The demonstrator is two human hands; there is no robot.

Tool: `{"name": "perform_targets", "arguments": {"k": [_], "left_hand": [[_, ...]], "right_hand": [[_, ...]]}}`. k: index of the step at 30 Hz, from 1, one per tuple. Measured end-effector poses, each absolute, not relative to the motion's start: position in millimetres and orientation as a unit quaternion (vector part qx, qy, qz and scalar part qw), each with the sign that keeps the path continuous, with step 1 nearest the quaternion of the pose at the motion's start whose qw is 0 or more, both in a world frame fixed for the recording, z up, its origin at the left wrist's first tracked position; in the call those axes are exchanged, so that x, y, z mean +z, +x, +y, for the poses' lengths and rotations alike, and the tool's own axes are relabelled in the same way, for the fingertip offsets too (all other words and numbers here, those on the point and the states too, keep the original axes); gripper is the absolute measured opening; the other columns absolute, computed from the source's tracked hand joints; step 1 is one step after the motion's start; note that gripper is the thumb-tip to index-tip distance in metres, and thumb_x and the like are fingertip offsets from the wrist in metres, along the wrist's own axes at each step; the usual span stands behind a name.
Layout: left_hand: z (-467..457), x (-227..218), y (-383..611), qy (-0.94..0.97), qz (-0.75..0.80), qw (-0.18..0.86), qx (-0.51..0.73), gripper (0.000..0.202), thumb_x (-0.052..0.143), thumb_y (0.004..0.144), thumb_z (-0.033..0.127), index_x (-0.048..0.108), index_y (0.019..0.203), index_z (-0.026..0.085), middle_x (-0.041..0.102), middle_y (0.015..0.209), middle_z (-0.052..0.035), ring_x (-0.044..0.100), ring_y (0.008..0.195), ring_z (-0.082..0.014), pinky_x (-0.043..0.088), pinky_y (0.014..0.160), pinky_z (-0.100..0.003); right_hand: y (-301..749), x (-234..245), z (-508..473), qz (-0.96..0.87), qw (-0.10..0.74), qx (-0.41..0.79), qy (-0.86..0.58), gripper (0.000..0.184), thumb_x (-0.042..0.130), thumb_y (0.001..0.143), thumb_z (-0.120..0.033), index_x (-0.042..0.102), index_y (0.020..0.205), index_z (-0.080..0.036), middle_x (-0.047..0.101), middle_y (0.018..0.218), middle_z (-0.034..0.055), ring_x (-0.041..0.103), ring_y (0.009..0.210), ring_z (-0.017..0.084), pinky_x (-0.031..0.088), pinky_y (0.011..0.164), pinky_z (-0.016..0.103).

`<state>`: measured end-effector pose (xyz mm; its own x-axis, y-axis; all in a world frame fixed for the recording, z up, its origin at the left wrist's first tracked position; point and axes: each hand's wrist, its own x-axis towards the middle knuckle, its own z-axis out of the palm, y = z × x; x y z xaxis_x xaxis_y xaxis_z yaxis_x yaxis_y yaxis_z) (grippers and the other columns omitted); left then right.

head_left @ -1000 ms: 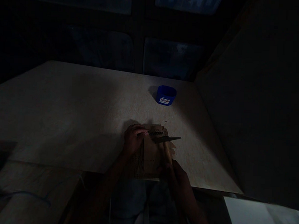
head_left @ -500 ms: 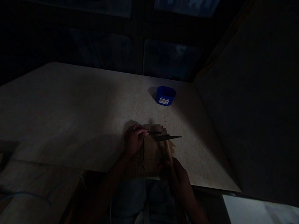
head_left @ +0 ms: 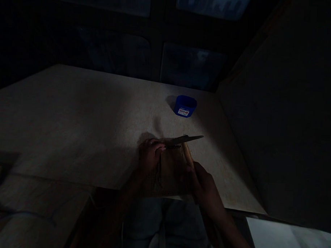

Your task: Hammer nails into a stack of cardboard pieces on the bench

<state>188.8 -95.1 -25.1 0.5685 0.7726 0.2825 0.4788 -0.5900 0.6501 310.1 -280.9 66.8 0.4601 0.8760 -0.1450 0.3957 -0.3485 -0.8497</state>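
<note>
The scene is very dark. A brown flat piece [head_left: 169, 171], like leather or card, lies at the near edge of a pale table [head_left: 81, 121]. My left hand [head_left: 149, 156] rests on its left side with fingers pinched on a thin dark toothed tool [head_left: 172, 147] lying along the piece's far edge. My right hand [head_left: 204, 183] is closed around the wooden handle of a hammer-like tool [head_left: 186, 153]. Its dark metal head [head_left: 181, 139] hovers just beyond the piece's far edge, over the thin tool.
A small blue jar [head_left: 185, 106] with a red and white label stands farther back on the table. A dark upright panel [head_left: 277, 117] borders the table on the right. Dim window panes [head_left: 191, 65] lie behind. A pale surface [head_left: 286, 238] shows at lower right.
My right hand has moved the wooden-handled tool away from me, so its metal head now sits over the thin tool. My left hand has stayed put.
</note>
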Motion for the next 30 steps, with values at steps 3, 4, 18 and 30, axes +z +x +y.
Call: {"name": "perform_targets", "arguments": {"k": [3, 4, 18, 30], "left_hand": [[-97, -23, 189, 0.85, 0.373, 0.25, 0.275, 0.018, 0.059, 0.094, 0.026, 0.077, 0.094, 0.027, 0.073, 0.106, -0.0042, 0.059, 0.108, -0.0253, 0.044, 0.098, -0.044], [-98, -23, 189, 0.851, 0.374, 0.247, 0.273, 0.018, 0.059, 0.094, 0.026, 0.077, 0.094, 0.027, 0.073, 0.106, -0.0041, 0.059, 0.108, -0.0254, 0.044, 0.098, -0.044], [-101, -20, 190, 0.851, 0.388, 0.255, 0.246, 0.018, 0.061, 0.092, 0.023, 0.078, 0.096, 0.027, 0.074, 0.109, -0.0038, 0.059, 0.109, -0.0255, 0.042, 0.098, -0.045], [-102, -22, 187, 0.847, 0.386, 0.259, 0.257, 0.018, 0.061, 0.092, 0.024, 0.078, 0.096, 0.027, 0.074, 0.109, -0.0042, 0.06, 0.108, -0.0256, 0.043, 0.097, -0.046]], "right_hand": [[313, 80, -271, -0.453, 0.363, 0.287, -0.762, 0.043, 0.036, 0.101, -0.052, 0.061, 0.106, -0.018, 0.073, 0.079, 0.0068, 0.069, 0.067, 0.021, 0.045, 0.058, 0.028], [314, 82, -268, -0.463, 0.351, 0.281, -0.764, 0.042, 0.035, 0.101, -0.05, 0.061, 0.107, -0.018, 0.073, 0.08, 0.0074, 0.068, 0.067, 0.022, 0.044, 0.057, 0.028], [319, 77, -255, -0.497, 0.279, 0.276, -0.773, 0.039, 0.032, 0.098, -0.046, 0.06, 0.1, -0.02, 0.071, 0.076, 0.0092, 0.067, 0.062, 0.023, 0.04, 0.053, 0.029], [321, 77, -255, -0.483, 0.303, 0.295, -0.767, 0.043, 0.034, 0.098, -0.05, 0.062, 0.104, -0.018, 0.073, 0.079, 0.0086, 0.069, 0.068, 0.024, 0.044, 0.057, 0.029]]}}
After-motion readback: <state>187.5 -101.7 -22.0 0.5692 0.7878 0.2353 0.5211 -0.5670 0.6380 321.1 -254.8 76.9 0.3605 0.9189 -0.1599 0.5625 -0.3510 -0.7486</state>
